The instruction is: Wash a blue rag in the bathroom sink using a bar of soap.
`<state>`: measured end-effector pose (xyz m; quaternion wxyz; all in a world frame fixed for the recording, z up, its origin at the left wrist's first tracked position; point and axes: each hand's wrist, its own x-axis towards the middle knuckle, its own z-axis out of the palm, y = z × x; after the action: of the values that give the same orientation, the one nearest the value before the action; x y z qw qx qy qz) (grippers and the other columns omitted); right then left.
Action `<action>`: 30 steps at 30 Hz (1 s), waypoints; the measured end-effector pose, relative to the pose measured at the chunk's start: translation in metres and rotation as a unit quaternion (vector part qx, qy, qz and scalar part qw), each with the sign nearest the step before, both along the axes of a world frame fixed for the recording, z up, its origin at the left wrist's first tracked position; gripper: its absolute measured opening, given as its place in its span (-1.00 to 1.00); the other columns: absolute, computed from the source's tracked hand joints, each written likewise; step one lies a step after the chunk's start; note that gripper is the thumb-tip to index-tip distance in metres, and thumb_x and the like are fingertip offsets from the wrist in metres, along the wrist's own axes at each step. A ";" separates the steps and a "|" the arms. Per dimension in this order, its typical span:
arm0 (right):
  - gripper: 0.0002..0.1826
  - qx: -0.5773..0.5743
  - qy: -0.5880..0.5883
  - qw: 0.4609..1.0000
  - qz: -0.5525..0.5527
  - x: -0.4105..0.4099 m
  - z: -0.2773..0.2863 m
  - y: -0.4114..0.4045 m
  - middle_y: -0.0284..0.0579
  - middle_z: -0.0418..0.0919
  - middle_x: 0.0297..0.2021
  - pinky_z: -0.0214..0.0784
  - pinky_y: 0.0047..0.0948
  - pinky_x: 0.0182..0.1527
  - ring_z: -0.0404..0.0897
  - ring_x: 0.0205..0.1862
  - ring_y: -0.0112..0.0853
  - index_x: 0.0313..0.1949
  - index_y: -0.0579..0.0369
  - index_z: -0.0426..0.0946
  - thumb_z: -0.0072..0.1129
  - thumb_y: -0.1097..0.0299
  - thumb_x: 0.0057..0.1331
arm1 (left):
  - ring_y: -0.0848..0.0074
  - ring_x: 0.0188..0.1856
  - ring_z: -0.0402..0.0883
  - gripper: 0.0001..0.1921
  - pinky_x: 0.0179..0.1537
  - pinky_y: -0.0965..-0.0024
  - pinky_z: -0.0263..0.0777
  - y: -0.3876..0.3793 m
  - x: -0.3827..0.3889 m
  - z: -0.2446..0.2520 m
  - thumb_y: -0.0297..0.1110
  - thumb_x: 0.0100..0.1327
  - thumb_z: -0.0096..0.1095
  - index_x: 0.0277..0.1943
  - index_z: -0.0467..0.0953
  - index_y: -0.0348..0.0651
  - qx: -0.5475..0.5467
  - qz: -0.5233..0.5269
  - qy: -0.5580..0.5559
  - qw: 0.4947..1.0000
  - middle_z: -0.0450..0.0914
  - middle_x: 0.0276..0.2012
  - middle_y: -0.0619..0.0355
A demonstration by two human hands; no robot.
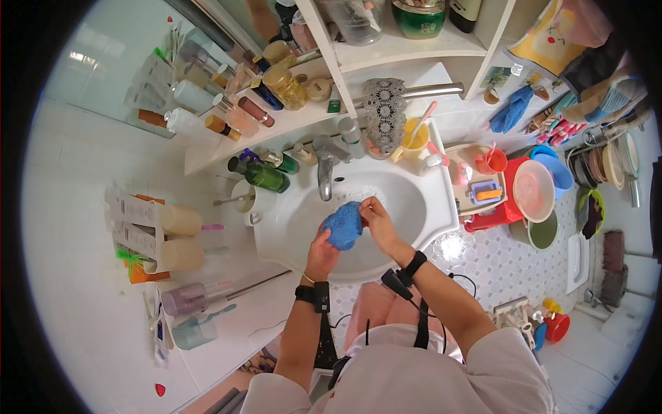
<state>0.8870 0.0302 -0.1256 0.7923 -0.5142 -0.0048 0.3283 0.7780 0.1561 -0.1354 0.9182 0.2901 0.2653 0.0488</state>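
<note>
A fluffy blue cloth (pixel 343 226) is held bunched over the white washbasin (pixel 403 222). My left hand (pixel 321 254) grips its lower left side, thumb on top. With thumb and fingertips, my right hand (pixel 378 220) pinches the cloth's right edge. Just beyond the cloth, the chrome faucet (pixel 325 171) points down into the bowl. Foamy bubbles (pixel 357 194) lie in the basin below the spout. Whether water is running cannot be made out.
A green bottle (pixel 264 176) and a white mug (pixel 254 199) stand on the basin's left rim. At its back right are a yellow cup (pixel 414 137) and a lace-covered item (pixel 384 116). A tray (pixel 465 202) with a red cup (pixel 491 161) sits beyond the right side.
</note>
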 end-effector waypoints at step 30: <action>-0.63 -0.116 -0.130 0.984 0.029 0.074 0.047 0.054 -0.33 0.32 -0.67 0.12 -0.61 -0.54 0.25 -0.63 -0.59 -0.47 0.11 0.32 -0.25 0.11 0.37 | 0.34 -0.14 0.45 -0.71 -0.15 0.31 0.47 0.023 0.005 0.025 -0.59 -0.05 -0.02 -0.20 0.32 -0.12 0.125 0.013 0.071 0.990 0.37 -0.19 0.11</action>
<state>0.9607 0.0841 -0.0786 0.7098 -0.6409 -0.0848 0.2798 0.7829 0.1793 -0.1101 0.8529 0.4016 0.3256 0.0724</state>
